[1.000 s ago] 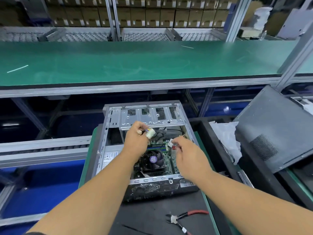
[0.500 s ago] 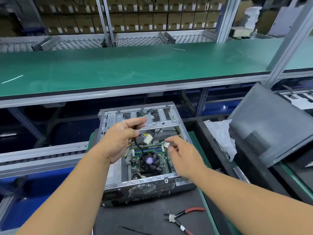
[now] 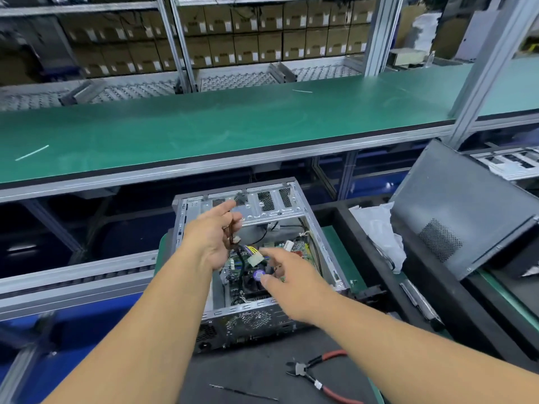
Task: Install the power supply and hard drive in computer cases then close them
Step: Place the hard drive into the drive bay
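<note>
An open grey computer case lies on its side on a black mat, its motherboard and purple-capped CPU fan showing. My left hand hovers over the case's left part and grips a bundle of power cables. A white connector hangs from the bundle below the palm. My right hand is over the motherboard with its fingers spread, index tip close to that connector and holding nothing. My left forearm hides the case's near-left corner. A black side panel leans at the right.
Red-handled cutters and a thin black cable tie lie on the mat in front of the case. A white plastic bag sits between case and panel. A green shelf runs overhead behind, with a roller conveyor at the left.
My left hand has lifted the cable bundle up and to the left. My right hand let go of the small plug it pinched, opened, and moved toward the white connector.
</note>
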`<action>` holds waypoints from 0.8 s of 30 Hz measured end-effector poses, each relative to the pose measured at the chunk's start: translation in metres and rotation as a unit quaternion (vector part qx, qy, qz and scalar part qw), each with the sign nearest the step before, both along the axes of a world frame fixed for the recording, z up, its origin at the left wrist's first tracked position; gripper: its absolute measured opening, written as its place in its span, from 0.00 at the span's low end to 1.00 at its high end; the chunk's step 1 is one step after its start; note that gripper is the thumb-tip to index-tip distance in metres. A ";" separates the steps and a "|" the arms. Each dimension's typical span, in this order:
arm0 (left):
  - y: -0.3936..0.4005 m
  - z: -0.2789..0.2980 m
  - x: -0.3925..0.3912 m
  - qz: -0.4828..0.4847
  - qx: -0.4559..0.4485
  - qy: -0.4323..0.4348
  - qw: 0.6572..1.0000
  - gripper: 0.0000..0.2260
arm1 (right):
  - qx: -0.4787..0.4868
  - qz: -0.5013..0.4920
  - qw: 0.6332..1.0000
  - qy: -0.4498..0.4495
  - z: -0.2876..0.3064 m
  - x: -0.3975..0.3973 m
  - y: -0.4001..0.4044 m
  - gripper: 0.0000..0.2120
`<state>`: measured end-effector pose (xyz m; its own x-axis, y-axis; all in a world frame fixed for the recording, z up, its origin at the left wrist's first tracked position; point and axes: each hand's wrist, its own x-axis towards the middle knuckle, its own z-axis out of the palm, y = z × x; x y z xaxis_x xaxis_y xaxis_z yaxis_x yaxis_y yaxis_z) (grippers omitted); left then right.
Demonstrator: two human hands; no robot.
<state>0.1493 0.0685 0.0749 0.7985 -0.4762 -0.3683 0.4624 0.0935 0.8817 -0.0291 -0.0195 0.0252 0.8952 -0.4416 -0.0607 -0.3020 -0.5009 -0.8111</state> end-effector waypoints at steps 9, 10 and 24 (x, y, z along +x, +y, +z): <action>0.026 -0.029 -0.009 0.069 0.153 -0.146 0.975 0.14 | 0.120 -0.150 0.981 0.028 -0.027 0.073 -0.014 0.10; 0.031 -0.024 -0.008 0.080 0.126 -0.144 0.978 0.15 | 0.106 -0.179 0.978 0.023 -0.028 0.072 -0.019 0.10; 0.049 0.065 -0.069 -0.227 -0.186 -0.157 0.943 0.09 | 0.518 -0.085 0.835 -0.163 0.033 0.005 0.010 0.21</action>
<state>0.0805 0.1174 0.1396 0.5239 -0.8443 0.1125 0.2503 0.2789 0.9271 -0.0244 -0.0091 0.0579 0.8687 -0.4254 -0.2538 0.0245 0.5487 -0.8357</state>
